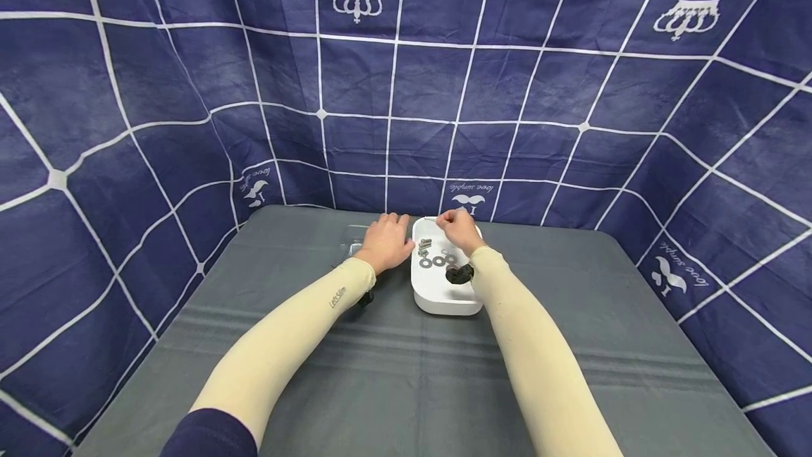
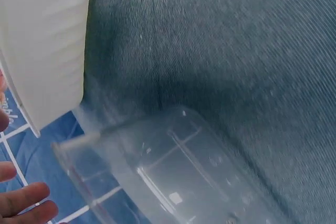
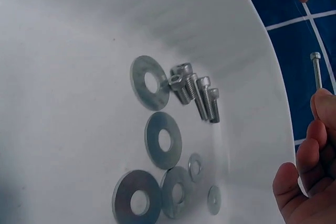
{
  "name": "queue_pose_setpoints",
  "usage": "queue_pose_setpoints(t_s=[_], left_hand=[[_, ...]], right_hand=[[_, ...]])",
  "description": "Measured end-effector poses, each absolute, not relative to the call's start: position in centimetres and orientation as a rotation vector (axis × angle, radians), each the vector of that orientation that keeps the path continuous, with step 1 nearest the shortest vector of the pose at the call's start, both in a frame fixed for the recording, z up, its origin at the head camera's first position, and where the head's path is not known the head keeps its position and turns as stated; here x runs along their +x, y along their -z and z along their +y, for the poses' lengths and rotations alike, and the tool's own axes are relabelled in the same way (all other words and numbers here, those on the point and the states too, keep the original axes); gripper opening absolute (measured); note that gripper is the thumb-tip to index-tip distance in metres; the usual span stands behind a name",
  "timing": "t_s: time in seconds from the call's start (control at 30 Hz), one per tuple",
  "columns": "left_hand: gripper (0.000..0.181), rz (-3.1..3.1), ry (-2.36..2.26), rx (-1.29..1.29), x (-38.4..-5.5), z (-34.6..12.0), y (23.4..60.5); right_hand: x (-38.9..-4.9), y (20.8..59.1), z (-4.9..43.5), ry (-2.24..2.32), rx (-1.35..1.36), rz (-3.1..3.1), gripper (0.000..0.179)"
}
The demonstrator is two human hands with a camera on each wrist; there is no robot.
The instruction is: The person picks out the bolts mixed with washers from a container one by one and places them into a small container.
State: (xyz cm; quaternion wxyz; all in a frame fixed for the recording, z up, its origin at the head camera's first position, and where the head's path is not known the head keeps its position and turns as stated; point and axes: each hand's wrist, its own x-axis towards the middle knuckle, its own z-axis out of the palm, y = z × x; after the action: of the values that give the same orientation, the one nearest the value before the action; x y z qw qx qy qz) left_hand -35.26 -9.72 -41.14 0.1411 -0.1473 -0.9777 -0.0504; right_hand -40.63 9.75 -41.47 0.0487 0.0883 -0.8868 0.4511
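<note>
**Socket-head screw pinched at white bin's rim**

A person's right hand pinches the screw between thumb and fingertips near the bin's far rim, at 12 o'clock; the fingers hide the shank's end. Inside, toward 10 o'clock, lie clustered loose screws and large and small flat washers. The left hand, fingers extended and nothing visible in its grasp, is beside the bin at 10 o'clock; whether it touches anything cannot be told. Beyond it, toward 9 o'clock, a clear plastic container sits partly hidden by that hand, its lower end cropped in the left wrist view. Black wrist gear and a cream sleeve block the bin's 3-to-4 o'clock side. The grey table cover meets a blue grid-patterned curtain at 12 o'clock. One washer is cut off in the right wrist view.
</note>
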Motion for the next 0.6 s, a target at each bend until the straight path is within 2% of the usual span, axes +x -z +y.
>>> queue_pose_setpoints(t_s=[0.6], left_hand=[[0.057, -2.89, 0.118, -0.329, -34.8, -13.3, 39.9]], right_hand=[[-40.9, 40.0, 8.0, -1.421, 0.416, -2.673, 0.019]])
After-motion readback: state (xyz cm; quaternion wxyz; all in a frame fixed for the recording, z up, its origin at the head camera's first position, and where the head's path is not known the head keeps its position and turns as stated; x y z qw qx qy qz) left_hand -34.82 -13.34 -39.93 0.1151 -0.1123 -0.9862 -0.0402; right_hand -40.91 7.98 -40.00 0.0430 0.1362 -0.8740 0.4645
